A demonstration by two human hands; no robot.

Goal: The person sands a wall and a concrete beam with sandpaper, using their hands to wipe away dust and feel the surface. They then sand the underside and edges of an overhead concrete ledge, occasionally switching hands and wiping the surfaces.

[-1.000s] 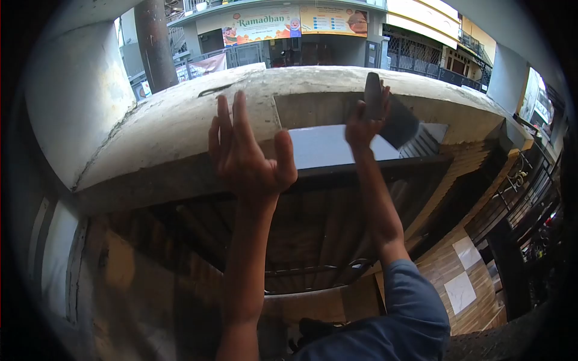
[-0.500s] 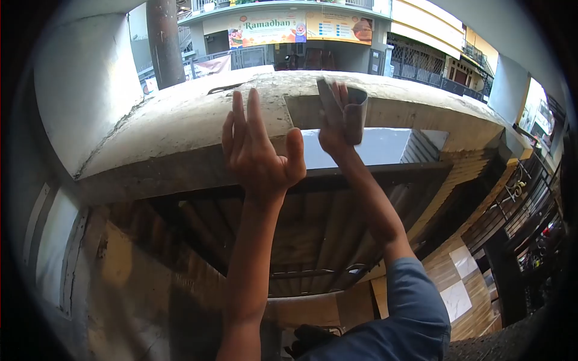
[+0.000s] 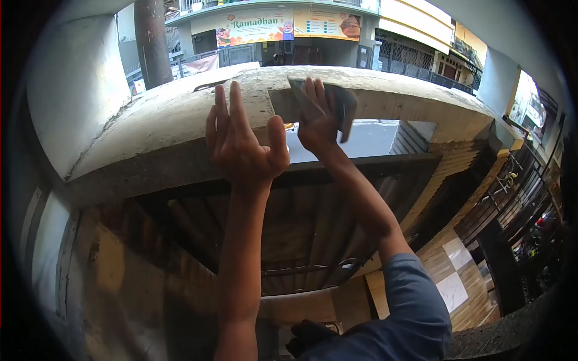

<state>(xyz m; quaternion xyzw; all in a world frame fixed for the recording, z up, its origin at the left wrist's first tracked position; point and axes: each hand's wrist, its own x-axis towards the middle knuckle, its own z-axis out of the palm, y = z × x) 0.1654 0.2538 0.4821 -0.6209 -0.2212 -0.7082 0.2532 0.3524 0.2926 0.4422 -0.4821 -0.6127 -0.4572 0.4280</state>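
My left hand (image 3: 244, 141) is raised at the near edge of a pale, worn concrete ledge (image 3: 162, 114), its fingers spread and nothing in it. To its right, my right hand (image 3: 318, 117) lies against a dark, flat, bent sheet (image 3: 343, 108) over the ledge's face. The sheet's far end curls up beside the fingers and is blurred. What it is made of I cannot tell. A thin dark curved piece (image 3: 208, 87) lies on the ledge behind my left fingers.
Below the ledge is a dark slatted gate (image 3: 301, 222). A round post (image 3: 152, 45) stands at the upper left, with a white wall (image 3: 75, 90) beside it. Across the street hangs a Ramadhan banner (image 3: 256, 28). Metal railings (image 3: 512, 180) are at the right.
The whole view has shifted slightly, so both hands appear further left. The sheet has changed its tilt at my right hand, with its curled end now spread further right.
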